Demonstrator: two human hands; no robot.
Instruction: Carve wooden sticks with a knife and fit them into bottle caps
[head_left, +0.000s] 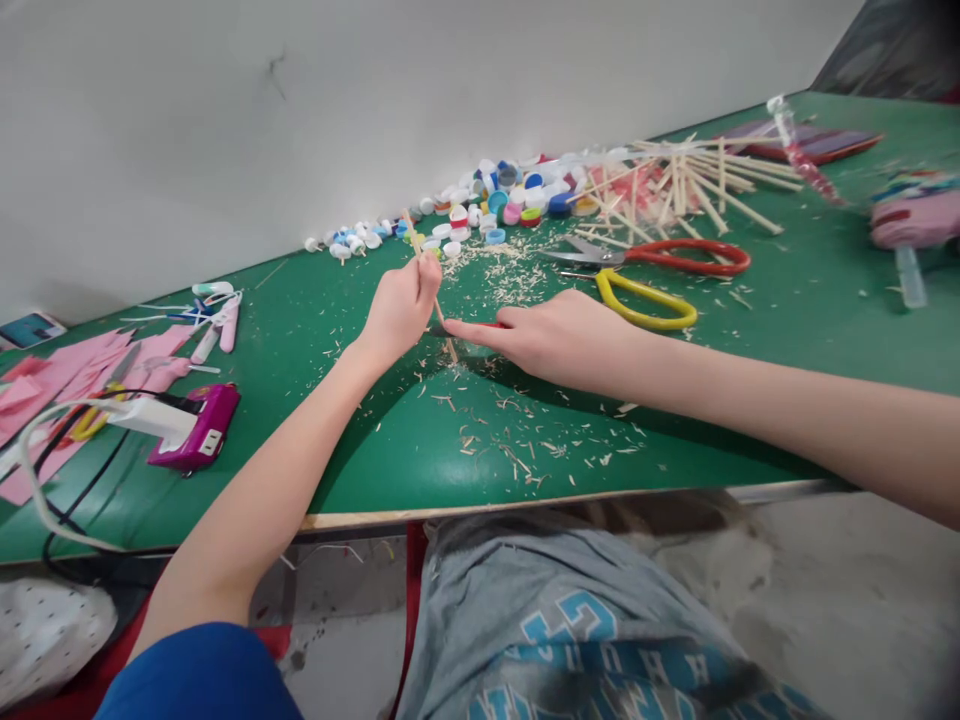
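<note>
My left hand (399, 308) is closed around a thin wooden stick (411, 232), which slants with its lower end down at the tabletop. In my right hand (559, 338) is a small red-handled knife (493, 325), largely hidden by the fingers. My right index finger stretches along it, and its dark blade meets the stick just below my left hand. Pale wood shavings (517, 455) lie scattered around both hands. Beyond my right wrist rest open scissors (611, 262) with one red and one yellow handle loop.
Bottle caps (495, 200) are heaped along the wall, beside a pile of wooden sticks (701, 185). On the left are pink sheets (67, 375), a purple power adapter (199, 430) with cables, and glue guns (229, 322). A pink tool (911, 220) lies far right. The green table's front edge (525, 503) is close.
</note>
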